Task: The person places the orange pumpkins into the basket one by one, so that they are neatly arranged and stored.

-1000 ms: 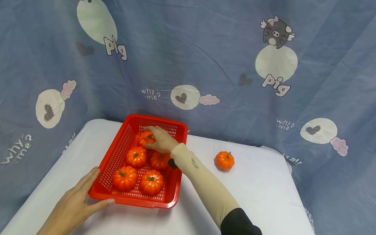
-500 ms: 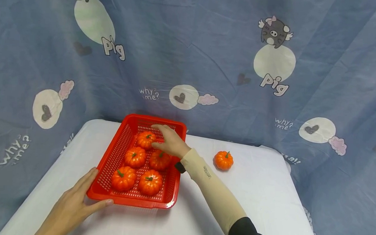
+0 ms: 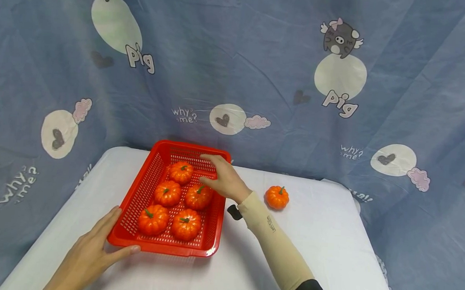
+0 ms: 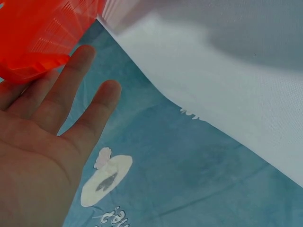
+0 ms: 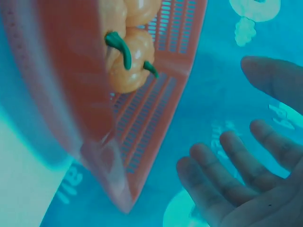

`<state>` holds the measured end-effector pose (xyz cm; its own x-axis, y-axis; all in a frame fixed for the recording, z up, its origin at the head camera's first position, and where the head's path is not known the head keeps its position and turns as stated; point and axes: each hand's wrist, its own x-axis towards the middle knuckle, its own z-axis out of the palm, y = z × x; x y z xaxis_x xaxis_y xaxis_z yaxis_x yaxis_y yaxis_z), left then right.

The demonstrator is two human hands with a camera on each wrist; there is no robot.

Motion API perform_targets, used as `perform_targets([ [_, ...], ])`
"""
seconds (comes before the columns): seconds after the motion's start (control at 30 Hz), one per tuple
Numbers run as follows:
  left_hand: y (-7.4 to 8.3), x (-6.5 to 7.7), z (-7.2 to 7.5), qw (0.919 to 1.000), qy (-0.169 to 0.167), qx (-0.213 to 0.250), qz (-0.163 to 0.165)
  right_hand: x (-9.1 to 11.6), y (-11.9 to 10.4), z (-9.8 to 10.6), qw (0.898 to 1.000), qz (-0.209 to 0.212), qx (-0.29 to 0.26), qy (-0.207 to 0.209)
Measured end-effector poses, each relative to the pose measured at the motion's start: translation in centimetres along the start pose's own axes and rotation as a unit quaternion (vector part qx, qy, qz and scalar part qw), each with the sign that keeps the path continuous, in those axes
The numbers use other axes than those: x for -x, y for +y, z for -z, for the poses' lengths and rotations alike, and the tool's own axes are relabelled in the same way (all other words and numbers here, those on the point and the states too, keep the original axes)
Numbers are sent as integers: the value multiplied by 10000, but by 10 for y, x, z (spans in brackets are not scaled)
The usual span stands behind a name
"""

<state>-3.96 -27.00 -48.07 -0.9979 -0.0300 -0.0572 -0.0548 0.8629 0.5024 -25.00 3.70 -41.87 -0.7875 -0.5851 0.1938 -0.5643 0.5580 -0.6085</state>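
A red plastic basket (image 3: pixel 161 247) holds several small orange pumpkins with green stems, among them one at the back (image 3: pixel 181 172) and one at the front right (image 3: pixel 186 225). My left hand (image 3: pixel 89 253) rests at the basket's near left corner, fingers straight along its side and thumb by the front rim. In the left wrist view its fingertips (image 4: pixel 81 54) are right at the rim. Over the basket's right edge is my right hand (image 3: pixel 228 179), fingers spread with nothing between them. A lone pumpkin (image 3: pixel 277 197) sits on the table, right of that hand.
The table has a white cover (image 3: pixel 314 235). Behind and around it hangs a blue cloth (image 3: pixel 260 55) printed with pigs, hearts and lettering. A black strap piece (image 3: pixel 234 212) sticks out at my right wrist, below a beige sleeve (image 3: pixel 273 237).
My right hand has come off the back pumpkin, leaving it in the basket, and has moved right to the basket's right rim. The left hand stays at the corner.
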Motion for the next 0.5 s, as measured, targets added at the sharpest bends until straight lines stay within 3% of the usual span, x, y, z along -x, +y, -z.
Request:
perform_targets([
  [0.5,0,-1,-1,9999,-79,-37,53,42,40,12,9917,-23,-117,1281],
])
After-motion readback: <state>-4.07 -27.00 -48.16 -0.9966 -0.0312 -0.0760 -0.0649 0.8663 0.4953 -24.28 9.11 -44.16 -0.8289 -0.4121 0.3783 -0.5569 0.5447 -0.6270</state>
